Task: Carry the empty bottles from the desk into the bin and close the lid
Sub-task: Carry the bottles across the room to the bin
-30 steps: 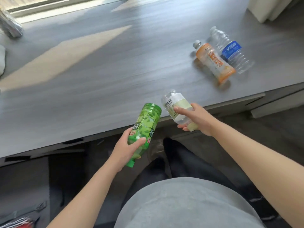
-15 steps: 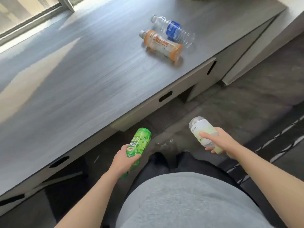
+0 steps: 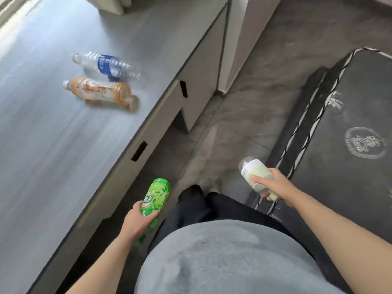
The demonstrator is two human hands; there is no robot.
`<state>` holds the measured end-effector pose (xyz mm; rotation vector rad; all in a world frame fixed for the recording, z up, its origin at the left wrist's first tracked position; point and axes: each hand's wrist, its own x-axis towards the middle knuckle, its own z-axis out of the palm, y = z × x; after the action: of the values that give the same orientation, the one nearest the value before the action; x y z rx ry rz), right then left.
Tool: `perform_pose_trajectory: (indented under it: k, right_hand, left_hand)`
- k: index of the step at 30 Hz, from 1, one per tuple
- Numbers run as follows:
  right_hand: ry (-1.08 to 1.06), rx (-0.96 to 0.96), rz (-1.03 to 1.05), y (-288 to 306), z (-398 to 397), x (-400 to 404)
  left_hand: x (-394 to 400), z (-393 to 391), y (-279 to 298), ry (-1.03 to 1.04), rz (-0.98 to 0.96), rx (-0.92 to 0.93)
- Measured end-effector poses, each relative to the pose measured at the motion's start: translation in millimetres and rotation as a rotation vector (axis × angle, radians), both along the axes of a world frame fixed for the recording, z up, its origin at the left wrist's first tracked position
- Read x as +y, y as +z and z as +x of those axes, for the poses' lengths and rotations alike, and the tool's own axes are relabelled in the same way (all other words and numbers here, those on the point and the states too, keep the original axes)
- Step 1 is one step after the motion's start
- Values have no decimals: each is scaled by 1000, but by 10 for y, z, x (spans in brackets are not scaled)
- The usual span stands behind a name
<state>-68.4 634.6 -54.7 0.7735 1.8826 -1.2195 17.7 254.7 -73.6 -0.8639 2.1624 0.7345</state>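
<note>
Fingers [image 3: 257, 178] of the right hand [image 3: 275, 185] are curled round the pale yellow-white bottle [image 3: 255, 176], the thumb lying across its label and the other fingertips showing beneath it; the bottle is held off the desk, over the grey floor [image 3: 250, 102], its clear base pointing up and away from the body. Fingers of the left hand [image 3: 137, 221] are likewise wrapped round the lower body of the green bottle [image 3: 157, 196], thumb on the near side, with the bottle tilted forward and its base uppermost in the view, just off the desk's front edge. Two further bottles lie on their sides on the grey desk [image 3: 53, 155], well apart from both hands: the clear bottle with a blue label [image 3: 106, 64] further back, the orange bottle [image 3: 97, 90] just beside it and nearer the edge, roughly parallel. Both are blurred. Drawer fronts with dark slot handles [image 3: 139, 151] run below the desk edge. A dark mat [image 3: 350, 124] with pale markings lies on the floor to the right. No bin is in view. The person's grey top and dark trousers fill the lower centre.
</note>
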Motion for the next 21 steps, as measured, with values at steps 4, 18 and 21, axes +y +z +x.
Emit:
perform_pose_trajectory:
  k: [4, 18, 21]
  right_hand:
    - [-165, -29, 41, -40, -17, 132]
    - [-632, -155, 253, -270, 253, 879]
    - [-662, -142, 274, -316, 25, 1203]
  left_hand:
    - [-62, -369, -19, -86, -7, -39]
    - [1153, -2700, -26, -550, 47, 29]
    - [1538, -3116, -38, -574, 40, 60]
